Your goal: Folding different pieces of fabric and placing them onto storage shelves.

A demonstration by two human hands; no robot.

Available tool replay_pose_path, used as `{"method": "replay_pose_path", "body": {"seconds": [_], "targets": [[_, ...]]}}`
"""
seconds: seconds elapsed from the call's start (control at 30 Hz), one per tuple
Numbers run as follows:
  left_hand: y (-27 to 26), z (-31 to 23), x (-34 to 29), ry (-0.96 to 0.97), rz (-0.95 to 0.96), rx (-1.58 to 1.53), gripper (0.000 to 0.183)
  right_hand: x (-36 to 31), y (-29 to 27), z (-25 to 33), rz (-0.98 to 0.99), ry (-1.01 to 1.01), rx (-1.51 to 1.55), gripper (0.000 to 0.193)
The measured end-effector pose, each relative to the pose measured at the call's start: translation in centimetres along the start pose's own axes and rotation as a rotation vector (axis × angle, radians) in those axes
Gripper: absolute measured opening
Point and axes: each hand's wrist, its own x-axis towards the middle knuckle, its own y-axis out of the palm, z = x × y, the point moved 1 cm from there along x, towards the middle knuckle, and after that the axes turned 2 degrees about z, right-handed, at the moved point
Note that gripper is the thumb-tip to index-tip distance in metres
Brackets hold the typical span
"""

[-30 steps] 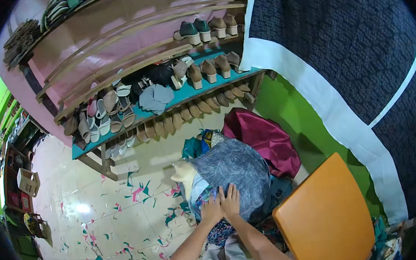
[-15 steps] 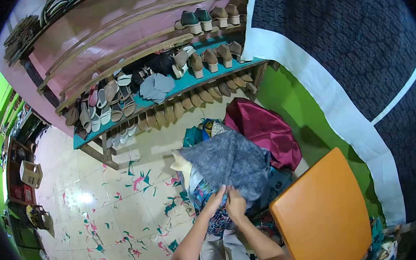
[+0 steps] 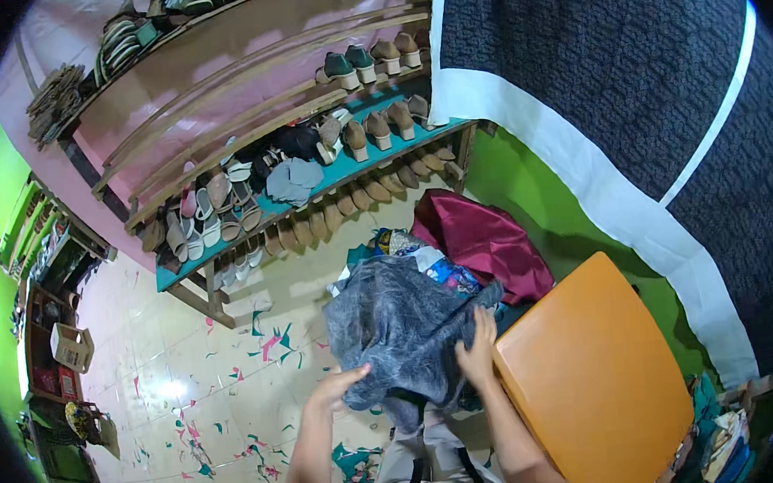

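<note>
Grey-blue cloth (image 3: 393, 318) is found bunched ahead of the person's legs, lying between the two hands and spreading forward beyond them. Both forearms are observed to be extended forward from the lower edge of the view, set well apart, with the hands brought to opposite sides of the near part of the cloth.

The left hand (image 3: 335, 391) is turned inward at the near left edge of the cloth. Its thumb is laid on top of the fabric and its other fingertips are covered by it; the edge is noted as gripped between them. The right hand (image 3: 479, 350) is raised at the right edge of the cloth, its fingers pointed forward and its thumb held away from them toward the left. Contact with the fabric is indicated, but whether it is pinched there cannot be told.

Folds are seen across the cloth, and its lowest portion is hung between the hands, just in front of the pale trousers (image 3: 428, 452). Directly beyond the hands, blue printed fabric (image 3: 455, 275) is partly covered by the cloth, and maroon fabric (image 3: 482, 245) is heaped past it, farther forward of the right hand. An orange panel (image 3: 596, 370) is positioned just to the right of the right hand. Coloured scraps (image 3: 276, 343) are scattered over the floor to the left of the left hand.
</note>
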Motion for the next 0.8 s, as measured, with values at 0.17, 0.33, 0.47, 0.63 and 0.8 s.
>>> {"method": "replay_pose_path", "body": {"seconds": [0.17, 0.33, 0.47, 0.63, 0.8], "targets": [[1.2, -3.4, -3.4, 0.100, 0.076, 0.299, 0.044, 1.9, -0.2, -3.5, 0.348, 0.041, -0.437, 0.062], [1.4, -4.9, -3.5, 0.127, -0.032, 1.066, 0.044, 0.3, -1.2, -2.7, 0.501, 0.065, -0.063, 0.023], [0.7, -7.8, -4.5, 0.205, -0.149, 1.698, 0.043, -3.0, -6.0, 2.4, 0.823, -0.091, 0.090, 0.030], [5.6, -10.7, -4.4, 0.335, -0.123, 1.750, 0.041, -5.2, -17.4, 7.5, 1.122, 0.073, 0.164, 0.027], [16.2, -9.7, -1.4, 0.593, 0.082, 1.692, 0.041, -9.6, -29.2, 3.1, 0.716, 0.147, 0.456, 0.021]]}}
